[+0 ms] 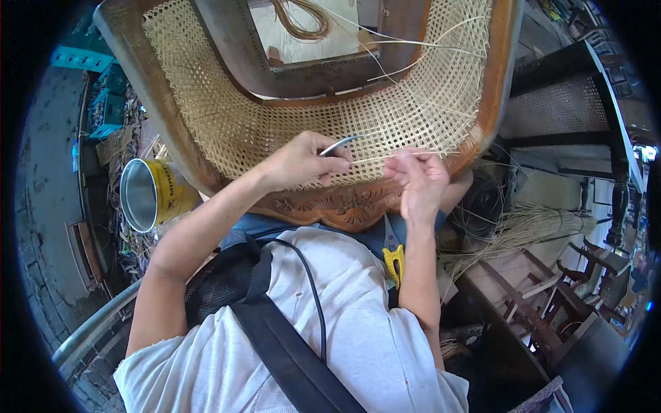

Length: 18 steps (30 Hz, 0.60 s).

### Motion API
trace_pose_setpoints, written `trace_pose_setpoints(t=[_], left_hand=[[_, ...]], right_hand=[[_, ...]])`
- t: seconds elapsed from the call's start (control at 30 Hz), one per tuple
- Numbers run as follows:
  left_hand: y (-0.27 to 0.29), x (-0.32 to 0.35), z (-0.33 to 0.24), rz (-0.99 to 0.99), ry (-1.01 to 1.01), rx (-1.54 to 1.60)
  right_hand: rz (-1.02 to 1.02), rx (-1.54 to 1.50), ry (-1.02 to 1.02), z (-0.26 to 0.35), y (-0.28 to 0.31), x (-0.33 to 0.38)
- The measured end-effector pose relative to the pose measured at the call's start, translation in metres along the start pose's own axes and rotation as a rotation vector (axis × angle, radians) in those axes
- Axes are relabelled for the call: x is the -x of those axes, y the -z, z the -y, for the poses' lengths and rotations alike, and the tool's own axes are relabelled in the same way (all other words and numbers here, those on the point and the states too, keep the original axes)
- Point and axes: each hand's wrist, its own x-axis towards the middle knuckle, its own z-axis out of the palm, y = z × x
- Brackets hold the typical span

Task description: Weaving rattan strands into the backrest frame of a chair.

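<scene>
Clamping the left hand (306, 162) on a curved metal tool (337, 146), pinching a pale cane strand (370, 160) in the right hand (420, 180), over the woven cane (392, 120) of a wooden frame (330, 204). Probably calling for drawing evenly, without kinking or twisting. Seeing nothing inside the yellow bucket (169, 191) at left; not making out the contents of the teal crates (105, 115).

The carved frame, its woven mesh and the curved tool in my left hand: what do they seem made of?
Carved frame: probably varnished wood, reddish-brown with a soft sheen. Woven mesh: likely rattan cane, unpainted, from its pale straw colour. Curved tool in your left hand: apparently polished metal, given its silvery gleam.
</scene>
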Motion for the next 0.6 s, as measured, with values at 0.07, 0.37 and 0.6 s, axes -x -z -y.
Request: trace_pose_setpoints(t=[0.07, 0.37, 0.6], left_hand=[[0.007, 0.006, 0.005, 0.006, 0.027, 0.039], [0.01, 0.004, 0.014, 0.19, 0.054, -0.025], [-0.007, -0.017, 0.012, 0.267, 0.041, 0.035]], right_hand=[[-0.044, 0.015, 0.012, 0.009, 0.016, -0.006], [-0.443, 0.203, 0.289, 0.057, 0.104, -0.009], [0.295, 1.33, -0.505, 0.031, 0.118, 0.075]])
